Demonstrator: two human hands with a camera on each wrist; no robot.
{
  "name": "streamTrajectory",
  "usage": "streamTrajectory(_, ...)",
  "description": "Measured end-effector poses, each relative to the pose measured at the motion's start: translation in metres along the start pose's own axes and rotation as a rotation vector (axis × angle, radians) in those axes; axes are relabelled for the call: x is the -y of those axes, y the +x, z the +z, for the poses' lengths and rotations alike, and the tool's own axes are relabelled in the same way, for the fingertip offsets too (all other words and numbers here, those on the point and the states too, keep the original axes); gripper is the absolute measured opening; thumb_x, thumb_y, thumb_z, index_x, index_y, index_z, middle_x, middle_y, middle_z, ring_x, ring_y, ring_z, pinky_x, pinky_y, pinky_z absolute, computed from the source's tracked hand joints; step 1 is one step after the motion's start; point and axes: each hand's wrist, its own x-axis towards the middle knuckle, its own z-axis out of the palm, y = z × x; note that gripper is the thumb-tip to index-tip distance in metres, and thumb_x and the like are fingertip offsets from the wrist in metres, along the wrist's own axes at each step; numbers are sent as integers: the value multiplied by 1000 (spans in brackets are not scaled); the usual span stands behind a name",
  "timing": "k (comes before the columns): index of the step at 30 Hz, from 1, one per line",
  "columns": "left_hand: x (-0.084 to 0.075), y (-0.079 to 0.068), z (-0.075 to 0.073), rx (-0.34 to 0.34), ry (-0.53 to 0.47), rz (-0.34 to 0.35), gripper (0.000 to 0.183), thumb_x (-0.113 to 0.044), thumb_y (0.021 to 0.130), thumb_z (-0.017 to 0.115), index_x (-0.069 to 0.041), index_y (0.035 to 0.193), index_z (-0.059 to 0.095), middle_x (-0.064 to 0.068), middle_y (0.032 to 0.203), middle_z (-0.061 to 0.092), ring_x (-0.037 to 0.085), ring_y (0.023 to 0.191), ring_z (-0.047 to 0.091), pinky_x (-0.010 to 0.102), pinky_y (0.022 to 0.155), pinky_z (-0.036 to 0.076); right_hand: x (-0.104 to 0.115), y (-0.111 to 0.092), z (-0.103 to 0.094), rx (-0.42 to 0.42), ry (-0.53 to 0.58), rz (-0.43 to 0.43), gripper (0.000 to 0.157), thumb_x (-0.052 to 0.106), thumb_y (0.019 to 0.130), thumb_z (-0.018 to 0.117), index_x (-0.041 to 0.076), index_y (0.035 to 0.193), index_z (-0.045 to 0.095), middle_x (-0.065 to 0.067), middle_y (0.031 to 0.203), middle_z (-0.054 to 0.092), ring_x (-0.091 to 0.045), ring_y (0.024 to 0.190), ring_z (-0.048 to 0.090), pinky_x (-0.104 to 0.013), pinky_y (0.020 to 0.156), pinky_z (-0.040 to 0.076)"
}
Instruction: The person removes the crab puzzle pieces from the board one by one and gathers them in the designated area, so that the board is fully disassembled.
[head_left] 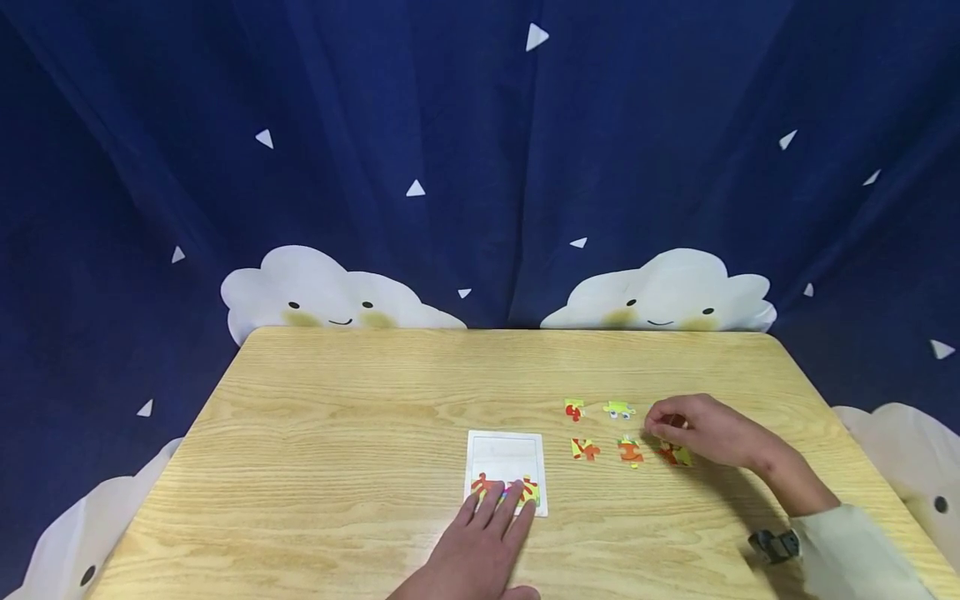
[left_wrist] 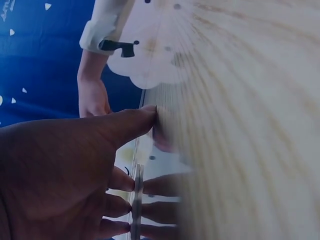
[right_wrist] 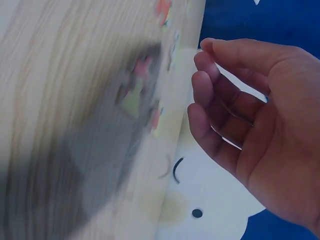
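My left hand rests with straight fingers on the lower edge of a white square puzzle board. Red and yellow puzzle pieces lie along the bottom of that board, partly covered by the fingers. Above the right end of the loose pieces hovers my right hand, its fingers loosely bent. The right wrist view shows nothing between the thumb and fingers of this hand. Beneath it lies a red and yellow piece; another there is partly hidden by the hand.
Further loose pieces lie between board and right hand: a red-yellow one, one with eyes, an orange-yellow one and an orange one. The wooden table ends before a blue curtain with clouds.
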Motion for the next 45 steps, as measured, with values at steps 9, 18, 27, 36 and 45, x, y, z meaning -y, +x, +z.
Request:
streamTrajectory(9, 2, 1, -2, -87, -88, 20, 90, -77, 97, 35, -12, 158, 40, 12, 162, 37, 26, 148, 35, 41, 113, 37, 30, 5, 7, 13, 49, -50, 10, 18, 104, 64, 13, 103, 72, 1, 83, 65, -8, 61, 54, -27, 53, 46)
streamTrajectory(18, 56, 2, -5, -93, -544, -101, 83, -62, 98, 58, -5, 156, 43, 17, 164, 32, 33, 151, 29, 52, 116, 31, 61, 27, 42, 2, 82, -128, 9, 16, 103, 65, 15, 104, 73, 0, 90, 70, -11, 76, 61, -27, 65, 52)
streamTrajectory(27, 106, 10, 7, -43, -747, -45, 93, -53, 89, 75, -1, 157, 39, 20, 165, 28, 37, 152, 24, 57, 119, 22, 99, 55, 90, 40, 121, -238, 10, 8, 100, 67, 12, 106, 73, 12, 89, 66, -5, 75, 58, -24, 66, 51)
streamTrajectory(36, 114, 9, 9, 18, -759, -62, 96, -53, 88, 77, -1, 158, 37, 17, 166, 27, 35, 153, 22, 58, 120, 17, 133, 78, 130, 36, 85, -307, 17, 6, 91, 72, 10, 108, 70, 11, 87, 61, -3, 77, 57, -21, 72, 48)
streamTrajectory(45, 113, 13, 11, -18, -735, -71, 96, -53, 85, 80, 0, 156, 41, 15, 164, 33, 36, 151, 27, 57, 120, 20, 136, 83, 141, 18, -32, -293, 30, 9, 87, 75, 10, 117, 69, 6, 88, 60, -6, 78, 55, -20, 74, 45)
